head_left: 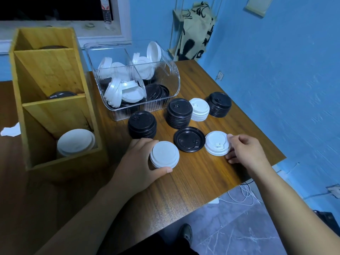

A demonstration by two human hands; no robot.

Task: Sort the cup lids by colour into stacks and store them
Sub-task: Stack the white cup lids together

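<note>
Left hand (137, 160) curls round a short white stack (164, 154) on the table (193, 183), steadying it as a base. Right hand (246, 150) pinches 1 white lid (218, 143) by its rim, likely for transfer onto that stack. 1 black lid (189, 139) lies inverted between them.

desk (202, 181) brown, streaky wood grain. organiser (55, 74) yellow-tan wood, faint grain; white lids (75, 142) in its near compartment, dark lid (61, 94) in the middle 1. bin (173, 83) clear, vertical ribbing, white and black lids mixed inside. 3 black: left black stack (142, 124), middle black stack (179, 113), far black stack (219, 104). far white stack (199, 109), near white stack (164, 154), single white lid (217, 143) all white. upturned lid (189, 139) glossy black. wall (276, 70) blue. floor (239, 227) grey, white veining. hanging cloth (196, 32) beige, black brush marks.
</note>
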